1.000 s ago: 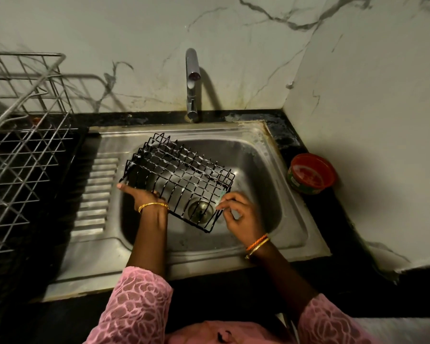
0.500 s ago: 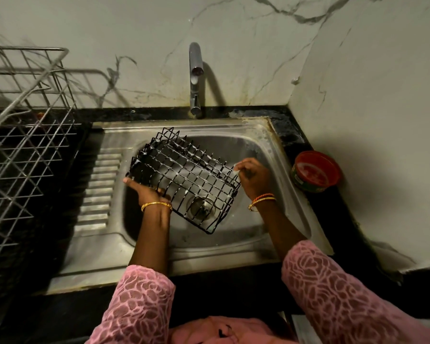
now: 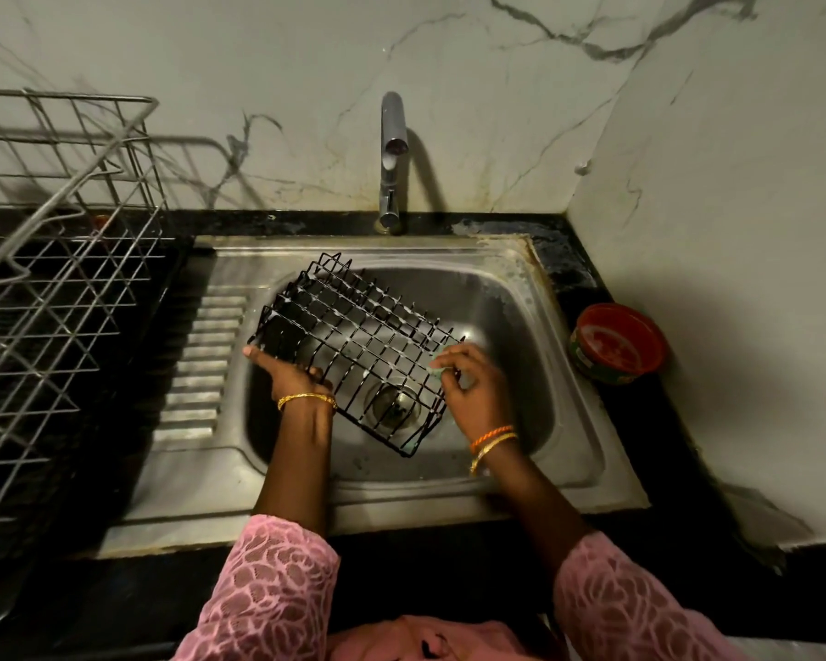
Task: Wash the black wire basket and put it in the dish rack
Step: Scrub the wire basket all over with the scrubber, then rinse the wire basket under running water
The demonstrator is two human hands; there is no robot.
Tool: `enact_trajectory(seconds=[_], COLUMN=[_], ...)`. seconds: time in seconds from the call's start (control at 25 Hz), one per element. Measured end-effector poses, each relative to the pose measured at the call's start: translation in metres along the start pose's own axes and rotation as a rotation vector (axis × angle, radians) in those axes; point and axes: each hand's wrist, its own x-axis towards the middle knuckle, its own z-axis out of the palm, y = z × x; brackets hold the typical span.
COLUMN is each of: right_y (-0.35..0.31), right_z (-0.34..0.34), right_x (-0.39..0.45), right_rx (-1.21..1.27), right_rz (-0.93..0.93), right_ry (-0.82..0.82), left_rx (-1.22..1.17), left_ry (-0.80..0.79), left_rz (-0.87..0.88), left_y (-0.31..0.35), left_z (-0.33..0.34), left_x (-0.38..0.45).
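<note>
We see the black wire basket [image 3: 354,345] tilted over the sink [image 3: 535,288] bowl, well below the tap [image 3: 393,159], its near corner hanging just over the drain [image 3: 394,405]. White suds sit on the wires. The left hand [image 3: 289,374] grips the basket's left edge, fingers curled around the wires with one finger stretched along the frame. The right hand [image 3: 473,379] pinches a small pale green scrub pad [image 3: 437,369] against the basket's right edge, fingers curled on it.

Risks, as we judge them:
- The basket is soapy and held by one hand only, so a hard scrub stroke from the right could twist it out of that grip and drop it into the sink.
- The pad is small and may snag on the wire crossings or slip through a gap toward the drain.
- No water runs from the tap, so suds could stay on if rinsing is skipped before the basket goes to the dish rack [image 3: 44,279], which stands left of the sink on the table [image 3: 582,274].
- The red tub [image 3: 618,343] sits right of the sink, near the right elbow's path, and a wide swing could knock it.

Against half a second ago, the right hand has come down the basket's right edge, from the far corner toward the near side. A second ago it was lower again, so we read back-and-forth scrubbing. The left hand keeps its grip in the same place, and the basket has barely moved.
</note>
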Motion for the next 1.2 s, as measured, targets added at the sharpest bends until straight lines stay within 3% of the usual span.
enact_trajectory(seconds=[0.24,0.4,0.52,0.64,0.76,0.88,0.96,1.12,1.2], right_y=[0.018,0.03,0.029,0.037,0.046,0.055,0.053,0.022,-0.002], right_z=[-0.003,-0.019,-0.063,-0.124,-0.169,-0.18,-0.179,-0.162,-0.134], right_x=[0.039,0.037,0.041,0.058,0.07,0.073,0.073,0.08,0.098], right_rx=[-0.047,0.239,0.343,0.044,-0.287,-0.443,-0.46,-0.343,-0.169], right_rz=[0.333,0.627,0.576,0.511,0.58,0.679,0.69,0.573,0.488], right_ry=[0.108,0.285,0.389,0.443,0.447,0.345,0.348,0.532,0.457], left_rx=[0.036,0.052,0.077,0.118,0.19,0.308,0.374,0.458,0.492], left_ry=[-0.019,0.072,0.111,0.084,0.038,-0.005,-0.03,-0.077,-0.103], left_rz=[0.022,0.031,0.114,0.253,0.319,0.37,0.411,0.49,0.518], left_y=[-0.004,-0.009,-0.013,-0.016,-0.022,-0.033,-0.039,-0.043,-0.043], left_z=[0.001,0.008,0.022,0.041,0.058,0.065,0.065,0.063,0.065], left_x=[-0.005,-0.011,-0.015,-0.022,-0.031,-0.038,-0.04,-0.04,-0.039])
